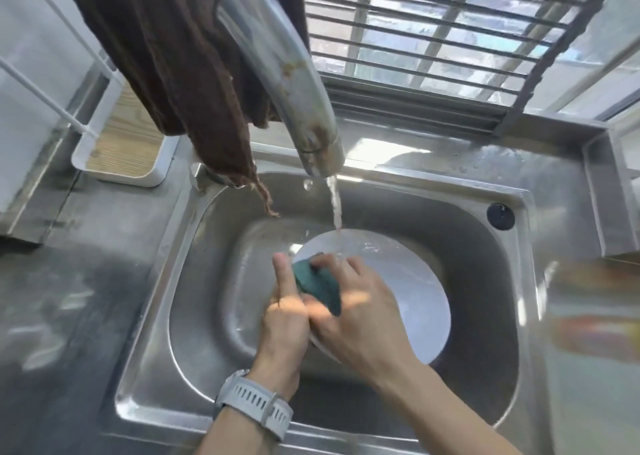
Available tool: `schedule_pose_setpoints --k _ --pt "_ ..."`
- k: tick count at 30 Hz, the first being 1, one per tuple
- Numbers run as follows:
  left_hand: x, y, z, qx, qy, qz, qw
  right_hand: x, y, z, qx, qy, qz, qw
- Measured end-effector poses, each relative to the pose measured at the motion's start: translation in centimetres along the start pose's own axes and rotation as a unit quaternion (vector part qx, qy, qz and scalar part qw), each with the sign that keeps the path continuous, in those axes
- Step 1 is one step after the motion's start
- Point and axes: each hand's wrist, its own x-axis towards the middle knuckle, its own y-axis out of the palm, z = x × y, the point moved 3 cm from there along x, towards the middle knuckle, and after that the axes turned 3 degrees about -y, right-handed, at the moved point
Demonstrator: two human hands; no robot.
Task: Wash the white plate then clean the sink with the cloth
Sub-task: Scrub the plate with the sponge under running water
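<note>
While tap water hits the round white ceramic plate (412,292) inside the steel sink (485,246) | our right hand (353,312) grip presses a green scouring pad (320,283) on the plate's left side | left hand (285,312) grip pinches that rim | unscrubbed face lies right of the pad

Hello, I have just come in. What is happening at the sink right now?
A person is washing a white plate in the steel sink. The left hand steadies the plate at its edge, and the right hand rubs a green scouring pad on it. Water runs from the tap onto the plate. A brown cloth hangs over the tap, unused; the sink cleaning has not begun.
</note>
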Motion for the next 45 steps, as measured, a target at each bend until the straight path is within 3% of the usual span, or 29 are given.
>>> schedule_pose_setpoints --k 2,5,9,11,16,20,22,25,28,32,36,40,43,45 --pt "0.3 -0.6 0.3 -0.024 -0.026 -0.002 0.999 -2.4 -1.0 -0.4 -0.015 -0.007 0.04 0.999" --pt "0.1 -1.3 -0.2 0.072 0.049 -0.044 0.995 -4.8 -3.2 -2.8 -0.054 0.002 0.086 0.995" --pt "-0.2 -0.9 -0.4 0.112 0.071 -0.048 0.99 -2.1 -5.4 -6.8 -0.142 0.07 0.002 0.987" --pt "-0.4 -0.2 -0.3 0.12 0.076 -0.031 0.989 0.6 -4.9 -7.2 -0.119 0.098 -0.045 0.987" --pt "-0.5 -0.1 -0.2 0.144 0.084 0.032 0.986 3.3 -0.8 -2.7 -0.024 -0.042 0.005 0.999" --pt "-0.7 -1.0 0.0 0.169 0.066 0.077 0.98 4.0 -2.1 -5.8 -0.058 0.07 -0.057 0.994" --pt "-0.9 -0.6 0.1 0.188 0.071 0.098 0.975 3.2 -1.5 -4.9 -0.031 0.049 -0.054 0.997" --pt "-0.8 -0.7 0.3 0.18 0.064 0.096 0.977 2.8 -0.6 -3.7 -0.016 -0.016 -0.022 1.0" --pt "-1.2 -0.9 -0.1 0.189 0.06 0.108 0.974 3.8 -1.5 -5.2 -0.023 0.077 -0.085 0.993" --pt "-0.7 -1.0 -0.1 0.171 0.078 0.104 0.977 3.3 -0.2 -2.6 0.0 -0.038 -0.036 0.999" --pt "-0.8 -1.3 -0.2 0.154 0.062 0.102 0.981 4.5 -1.7 -5.5 -0.034 0.094 -0.096 0.99" --pt "-0.2 -1.5 0.0 0.135 0.067 0.079 0.985 2.6 -0.1 -3.2 -0.015 -0.032 -0.003 0.999" --pt "-0.1 -2.0 0.1 0.117 0.067 0.062 0.989 3.5 -1.9 -6.3 -0.071 0.087 -0.073 0.991" --pt "0.0 -1.9 -0.2 0.119 0.073 0.06 0.988 2.6 -1.6 -5.2 -0.064 0.048 -0.041 0.996"
